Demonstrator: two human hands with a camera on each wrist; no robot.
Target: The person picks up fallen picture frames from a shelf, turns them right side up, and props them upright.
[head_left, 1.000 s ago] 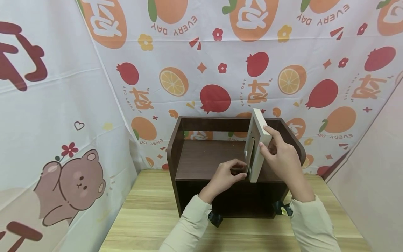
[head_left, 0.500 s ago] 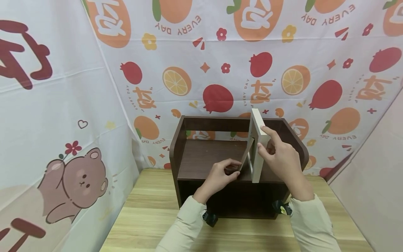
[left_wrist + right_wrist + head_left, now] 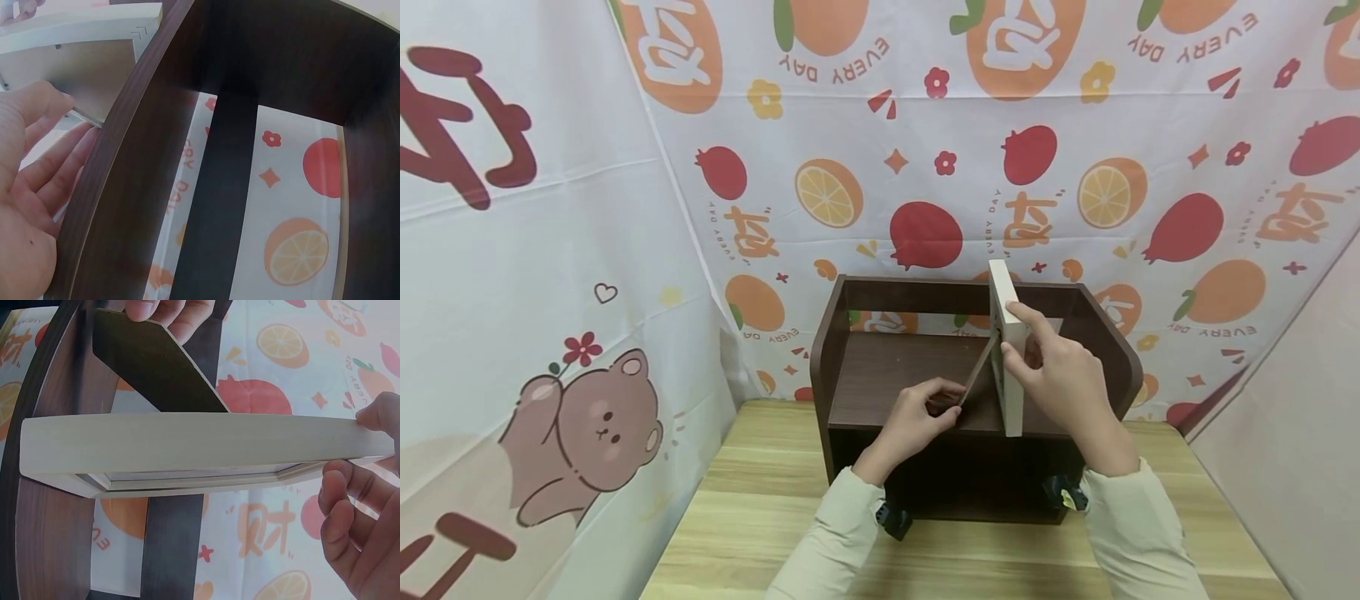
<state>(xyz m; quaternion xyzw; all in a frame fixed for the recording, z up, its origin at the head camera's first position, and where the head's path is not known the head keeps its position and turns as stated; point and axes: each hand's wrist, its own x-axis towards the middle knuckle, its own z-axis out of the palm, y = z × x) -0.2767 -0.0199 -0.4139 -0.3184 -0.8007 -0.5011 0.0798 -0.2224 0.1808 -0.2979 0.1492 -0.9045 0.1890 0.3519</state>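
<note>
Head view shows a cream picture frame (image 3: pixel 1006 350) standing on edge on the top shelf of a dark wooden shelf unit (image 3: pixel 838 350), seen nearly edge-on, with its brown easel stand (image 3: pixel 977 379) swung out from the back toward the left. The step in hand looks like propping the frame: the stand is partly open and the frame is not yet left to stand by itself. The next move, as I judge it, calls for setting the stand's foot firmly on the shelf and checking that the frame balances before either grip loosens.

The right hand (image 3: pixel 1060 379) clasps the frame's upper edge, thumb on the near side and fingers curled over the far side; the right wrist view shows those fingers (image 3: pixel 350 506) wrapped at the frame's end. The left hand (image 3: pixel 917 412) pinches the lower tip of the stand between thumb and curled fingers. The unit sits on a light wooden surface (image 3: pixel 760 500), backed by a fruit-print cloth (image 3: pixel 925 167).
</note>
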